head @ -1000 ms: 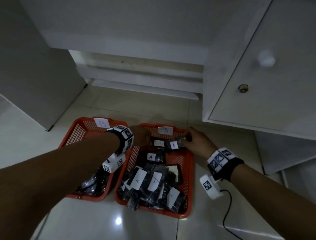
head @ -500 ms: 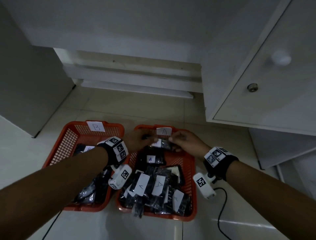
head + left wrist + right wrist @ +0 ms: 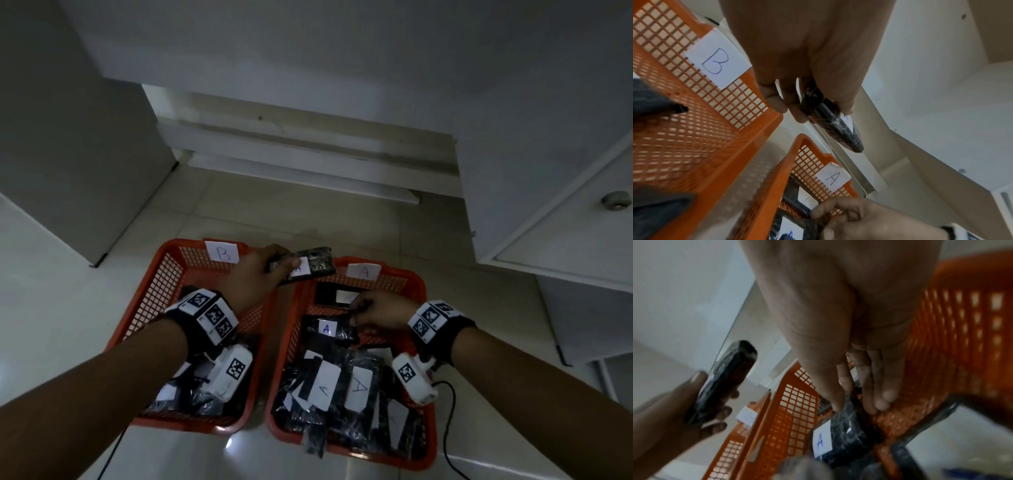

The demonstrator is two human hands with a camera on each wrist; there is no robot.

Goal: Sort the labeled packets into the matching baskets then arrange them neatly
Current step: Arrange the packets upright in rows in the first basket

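Two orange mesh baskets stand side by side on the floor, basket B [image 3: 161,274] on the left and basket A [image 3: 419,291] on the right, each with a paper letter tag. My left hand [image 3: 274,267] holds a black packet labelled A [image 3: 313,265] in the air above the far ends of the baskets; the left wrist view shows the same packet [image 3: 830,123] gripped edge-on. My right hand [image 3: 356,313] is inside basket A, pinching the far edge of a packet with a blue A label [image 3: 327,329], with thumb and fingers [image 3: 869,394] on it.
Basket A holds several more black A packets [image 3: 342,387] piled at its near end. Basket B holds dark packets [image 3: 191,397] partly hidden by my left arm. A white cabinet [image 3: 548,222] stands close on the right, a grey panel [image 3: 68,137] on the left.
My left hand has lifted an A packet from the far end of basket A, up and leftward. My right hand has dropped back onto the blue-labelled packet.
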